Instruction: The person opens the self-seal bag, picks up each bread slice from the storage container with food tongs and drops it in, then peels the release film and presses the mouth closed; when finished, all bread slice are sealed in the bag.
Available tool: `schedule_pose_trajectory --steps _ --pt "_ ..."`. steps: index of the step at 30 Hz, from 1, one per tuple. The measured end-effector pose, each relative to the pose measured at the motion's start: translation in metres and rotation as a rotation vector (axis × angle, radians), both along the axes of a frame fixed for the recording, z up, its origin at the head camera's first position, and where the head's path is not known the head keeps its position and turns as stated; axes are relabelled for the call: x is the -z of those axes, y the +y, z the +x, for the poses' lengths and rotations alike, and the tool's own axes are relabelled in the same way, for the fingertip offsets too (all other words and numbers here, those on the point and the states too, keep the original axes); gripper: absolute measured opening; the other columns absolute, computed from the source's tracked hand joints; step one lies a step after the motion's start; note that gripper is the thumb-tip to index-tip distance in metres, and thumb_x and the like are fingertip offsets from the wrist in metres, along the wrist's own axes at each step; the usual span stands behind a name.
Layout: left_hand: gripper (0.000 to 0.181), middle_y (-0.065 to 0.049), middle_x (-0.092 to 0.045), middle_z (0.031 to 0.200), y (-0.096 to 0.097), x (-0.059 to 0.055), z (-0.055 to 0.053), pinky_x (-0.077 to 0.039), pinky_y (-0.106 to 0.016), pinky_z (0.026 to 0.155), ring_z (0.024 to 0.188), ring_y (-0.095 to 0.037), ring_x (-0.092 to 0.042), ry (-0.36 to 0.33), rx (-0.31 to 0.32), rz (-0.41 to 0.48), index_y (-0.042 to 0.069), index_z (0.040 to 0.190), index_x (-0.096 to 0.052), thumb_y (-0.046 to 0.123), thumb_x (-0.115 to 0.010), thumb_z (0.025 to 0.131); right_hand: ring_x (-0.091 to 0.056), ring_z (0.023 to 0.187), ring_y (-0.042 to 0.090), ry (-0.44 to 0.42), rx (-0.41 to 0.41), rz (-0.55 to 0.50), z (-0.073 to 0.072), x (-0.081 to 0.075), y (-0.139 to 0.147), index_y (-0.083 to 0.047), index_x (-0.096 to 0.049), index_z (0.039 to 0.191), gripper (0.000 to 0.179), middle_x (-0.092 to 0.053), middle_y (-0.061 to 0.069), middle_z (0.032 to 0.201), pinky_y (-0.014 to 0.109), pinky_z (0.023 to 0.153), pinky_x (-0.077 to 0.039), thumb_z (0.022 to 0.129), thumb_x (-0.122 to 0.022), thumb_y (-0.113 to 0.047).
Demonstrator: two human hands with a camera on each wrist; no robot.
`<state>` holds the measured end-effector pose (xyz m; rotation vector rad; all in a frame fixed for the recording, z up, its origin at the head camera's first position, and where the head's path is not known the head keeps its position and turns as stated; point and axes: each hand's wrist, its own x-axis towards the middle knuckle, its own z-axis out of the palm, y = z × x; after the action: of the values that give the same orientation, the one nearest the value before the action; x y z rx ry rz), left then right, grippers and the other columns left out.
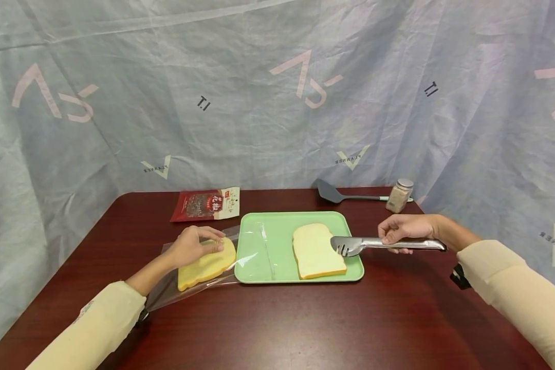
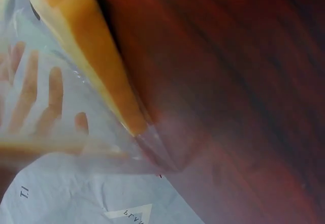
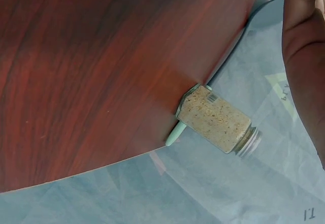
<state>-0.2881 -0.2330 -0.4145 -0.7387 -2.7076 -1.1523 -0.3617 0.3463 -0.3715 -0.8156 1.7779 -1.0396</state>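
Note:
On the left, a yellow slice of bread [image 1: 208, 264] lies in a clear plastic bag [image 1: 166, 285], whose side overlaps the tray in the head view. My left hand [image 1: 196, 245] reaches over this slice, fingertips close to its upper face. The left wrist view shows the fingers [image 2: 55, 94] spread and fairly straight behind the film. A second, paler bread slice [image 1: 315, 249] rests on the light green tray [image 1: 282, 221]. With my right hand [image 1: 407, 228] I grip metal tongs [image 1: 370, 242], their slotted tip over that slice's right edge.
Behind the tray lie a red and white spice packet [image 1: 203, 204] and a grey spatula [image 1: 330, 192]. A glass jar [image 1: 399, 196] with a metal lid stands at the back right corner, by the spatula's handle. A grey fabric sheet [image 1: 240, 128] hangs behind the table.

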Motion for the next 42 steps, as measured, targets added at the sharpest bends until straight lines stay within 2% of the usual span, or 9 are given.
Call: schedule_pose_trajectory --steps 3,5,11,18,23,28,32,36,42 --pt "0.018 -0.011 -0.073 0.112 -0.001 0.000 0.001 -0.049 -0.054 0.090 0.114 -0.032 -0.063 -0.011 -0.002 0.059 0.002 0.100 -0.078 0.012 -0.079 0.086 -0.056 0.054 0.010 0.007 -0.027 -0.084 0.004 0.001 0.001 0.019 -0.048 0.093 0.019 -0.041 0.043 0.073 0.022 0.051 -0.050 0.102 -0.043 0.003" --pt "0.018 -0.011 -0.072 0.112 -0.002 -0.001 0.002 -0.048 -0.056 0.092 0.114 -0.032 -0.062 -0.026 -0.010 0.091 0.001 0.101 -0.078 0.011 -0.079 0.086 -0.056 0.055 0.010 0.010 -0.039 -0.129 0.006 0.001 0.000 0.018 -0.047 0.093 0.018 -0.038 0.045 0.074 0.021 0.051 -0.050 0.102 -0.042 0.004" --pt "0.021 -0.010 -0.073 0.112 -0.004 -0.003 0.004 -0.047 -0.057 0.095 0.114 -0.032 -0.062 -0.057 -0.015 0.139 0.000 0.102 -0.077 0.012 -0.079 0.085 -0.057 0.057 0.010 0.076 0.007 -0.188 0.010 -0.004 -0.006 0.014 -0.050 0.093 0.015 -0.046 0.037 0.072 0.023 0.050 -0.050 0.102 -0.045 0.004" --pt "0.022 -0.006 -0.074 0.107 -0.008 -0.004 0.004 -0.048 -0.056 0.093 0.110 -0.029 -0.065 -0.032 -0.002 0.135 0.001 0.104 -0.077 0.011 -0.079 0.085 -0.055 0.050 0.016 0.230 0.112 -0.298 0.018 -0.004 -0.030 0.014 -0.051 0.095 0.013 -0.058 0.022 0.071 0.030 0.045 -0.050 0.102 -0.046 0.003" --pt "0.019 -0.011 -0.073 0.110 -0.010 -0.006 0.005 -0.055 -0.042 0.087 0.110 -0.030 -0.065 -0.034 0.016 0.171 -0.002 0.104 -0.076 0.009 -0.076 0.088 -0.056 0.051 0.013 0.259 0.184 -0.386 0.030 0.004 -0.055 0.018 -0.048 0.096 0.015 -0.058 0.024 0.071 0.027 0.045 -0.050 0.101 -0.048 0.003" --pt "0.021 -0.012 -0.072 0.113 -0.013 -0.007 0.004 -0.056 -0.028 0.078 0.109 -0.031 -0.065 -0.038 0.016 0.199 -0.002 0.106 -0.075 0.011 -0.074 0.090 -0.056 0.052 0.011 0.242 0.301 -0.378 0.045 0.010 -0.078 0.020 -0.047 0.096 0.021 -0.060 0.018 0.069 0.025 0.047 -0.049 0.101 -0.051 0.000" --pt "0.023 -0.012 -0.071 0.114 -0.015 -0.008 0.005 -0.057 -0.029 0.075 0.107 -0.030 -0.065 -0.035 0.011 0.191 -0.002 0.107 -0.075 0.013 -0.074 0.090 -0.056 0.052 0.011 0.226 0.385 -0.328 0.054 0.013 -0.094 0.018 -0.049 0.097 0.025 -0.061 0.009 0.070 0.025 0.049 -0.049 0.101 -0.053 -0.006" --pt "0.020 -0.011 -0.071 0.113 -0.015 -0.009 0.006 -0.056 -0.030 0.078 0.108 -0.030 -0.065 -0.024 0.003 0.190 -0.001 0.105 -0.076 0.012 -0.074 0.090 -0.056 0.052 0.010 0.188 0.435 -0.306 0.062 0.017 -0.109 0.015 -0.051 0.096 0.025 -0.062 0.008 0.071 0.025 0.049 -0.050 0.101 -0.056 -0.010" --pt "0.020 -0.011 -0.071 0.114 -0.015 -0.009 0.007 -0.055 -0.027 0.076 0.105 -0.024 -0.068 -0.012 -0.010 0.204 -0.002 0.104 -0.075 0.013 -0.073 0.091 -0.056 0.051 0.010 0.184 0.513 -0.274 0.076 0.019 -0.132 0.008 -0.055 0.091 0.024 -0.064 0.008 0.069 0.025 0.050 -0.050 0.099 -0.060 -0.014"
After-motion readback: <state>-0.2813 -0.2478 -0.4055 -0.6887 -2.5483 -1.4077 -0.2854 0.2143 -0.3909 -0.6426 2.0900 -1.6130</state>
